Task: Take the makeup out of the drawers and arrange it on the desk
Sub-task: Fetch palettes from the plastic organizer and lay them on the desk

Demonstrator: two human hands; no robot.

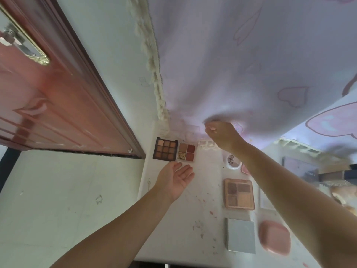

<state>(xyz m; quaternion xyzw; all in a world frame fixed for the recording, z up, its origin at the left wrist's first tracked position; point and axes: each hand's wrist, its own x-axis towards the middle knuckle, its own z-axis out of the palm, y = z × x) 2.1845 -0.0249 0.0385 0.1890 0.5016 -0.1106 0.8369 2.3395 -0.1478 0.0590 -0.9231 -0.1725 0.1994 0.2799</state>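
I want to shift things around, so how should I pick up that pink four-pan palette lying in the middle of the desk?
Probably pinch the pink four-pan palette across its two side edges, coming straight down from above. It lies flat and open-faced on the desk, so gripping the rim should keep fingers off the powder pans. The left side looks freer; the forearm crosses its right.

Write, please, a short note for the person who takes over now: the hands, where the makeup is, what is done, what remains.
Left hand: open, palm up, holds nothing, just in front of the two far palettes.
Right hand: fingers pinch the curtain at the desk's far edge.
On the desk: nine-pan palette and small palette side by side at the back; pink palette in the middle; grey case and pink compact nearer.
Done: these five are laid out.
Left: drawers are not in view, so I cannot tell what remains inside.
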